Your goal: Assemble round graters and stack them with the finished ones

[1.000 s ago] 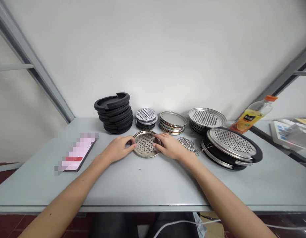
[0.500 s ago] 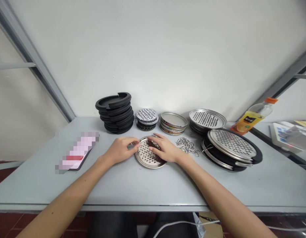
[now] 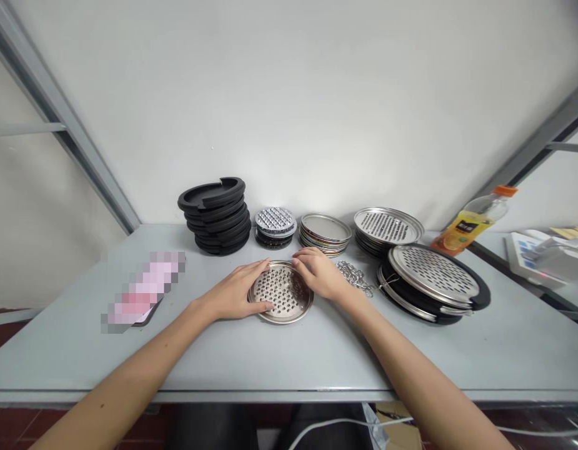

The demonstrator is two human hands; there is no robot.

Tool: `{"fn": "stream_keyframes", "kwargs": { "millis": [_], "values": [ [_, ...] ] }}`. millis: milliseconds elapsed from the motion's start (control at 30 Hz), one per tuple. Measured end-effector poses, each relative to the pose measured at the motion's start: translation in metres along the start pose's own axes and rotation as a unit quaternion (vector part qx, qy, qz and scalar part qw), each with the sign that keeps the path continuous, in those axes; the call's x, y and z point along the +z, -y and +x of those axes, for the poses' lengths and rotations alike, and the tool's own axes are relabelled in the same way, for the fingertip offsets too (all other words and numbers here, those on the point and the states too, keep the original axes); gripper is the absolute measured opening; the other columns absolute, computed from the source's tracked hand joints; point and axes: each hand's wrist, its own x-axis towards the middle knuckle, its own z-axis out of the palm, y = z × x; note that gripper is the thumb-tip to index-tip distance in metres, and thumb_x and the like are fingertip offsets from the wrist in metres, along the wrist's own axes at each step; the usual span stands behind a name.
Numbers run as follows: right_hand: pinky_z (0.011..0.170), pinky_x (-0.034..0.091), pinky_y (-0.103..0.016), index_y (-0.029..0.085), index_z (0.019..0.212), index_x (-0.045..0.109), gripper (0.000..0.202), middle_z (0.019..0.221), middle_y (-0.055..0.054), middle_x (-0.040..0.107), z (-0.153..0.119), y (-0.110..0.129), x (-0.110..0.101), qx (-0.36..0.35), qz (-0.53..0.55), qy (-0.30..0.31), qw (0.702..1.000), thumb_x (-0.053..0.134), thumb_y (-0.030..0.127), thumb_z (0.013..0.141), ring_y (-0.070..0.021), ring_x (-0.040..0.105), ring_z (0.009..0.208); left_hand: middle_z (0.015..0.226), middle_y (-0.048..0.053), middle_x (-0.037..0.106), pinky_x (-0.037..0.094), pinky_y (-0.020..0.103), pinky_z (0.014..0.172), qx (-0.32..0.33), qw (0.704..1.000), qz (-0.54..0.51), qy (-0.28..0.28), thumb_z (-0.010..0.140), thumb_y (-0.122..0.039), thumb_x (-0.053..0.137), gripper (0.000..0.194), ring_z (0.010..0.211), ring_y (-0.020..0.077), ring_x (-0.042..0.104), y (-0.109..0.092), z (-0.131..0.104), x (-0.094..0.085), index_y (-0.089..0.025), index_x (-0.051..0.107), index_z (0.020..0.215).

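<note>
Head camera: the round, silver-coloured metal grater disc lies on the pale grey worktop between the two hands; being round, it has no long axis, and both hands reach its rim. The left hand has its grip spread, thumb and fingers parted across the disc's left edge; the right hand bends over the far-right rim, whether pinching I cannot tell.

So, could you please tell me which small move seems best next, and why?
Perhaps slide the right hand nearer along the right rim of the holed metal disc, to steady both sides: the left hand spans the left edge from far to near, while the right hand is bunched at the far right part.
</note>
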Motion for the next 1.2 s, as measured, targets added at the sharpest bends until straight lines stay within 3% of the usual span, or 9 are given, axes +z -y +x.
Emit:
{"fn": "stream_keyframes", "kwargs": {
  "millis": [533,1000,1200],
  "values": [
    [0.098,0.042,-0.036,0.014,0.094,0.071,0.039,0.111,-0.013,0.068,-0.002,0.003,0.006,-0.039,0.028,0.053,0.997,0.036,0.03,0.099,-0.0222,0.058,0.109,0.147,0.011,0.041,0.031,0.049,0.111,0.007,1.0,-0.002,-0.01,0.08,-0.053,0.066,0.081,0.137,0.033,0.033,0.0,0.001,-0.001,-0.023,0.032,0.147],
    [0.101,0.042,-0.04,0.016,0.102,0.072,0.038,0.123,-0.015,0.063,-0.003,0.003,0.009,-0.046,0.008,0.076,0.996,0.039,0.032,0.098,-0.0252,0.056,0.117,0.152,0.011,0.034,0.027,0.05,0.113,0.031,0.999,-0.026,0.037,0.062,-0.064,0.075,0.108,0.14,0.0352,0.025,0.0,0.0,-0.005,-0.024,0.026,0.15],
    [0.101,0.042,-0.038,0.013,0.122,0.062,0.038,0.124,-0.016,0.06,-0.004,0.006,0.008,-0.048,0.031,0.067,0.996,0.045,0.035,0.095,-0.0242,0.056,0.114,0.155,0.013,0.027,0.023,0.049,0.115,0.025,0.997,-0.035,0.06,0.053,-0.068,0.078,0.122,0.143,0.0351,0.02,-0.001,-0.001,-0.009,-0.023,0.022,0.151]
  ]
}}
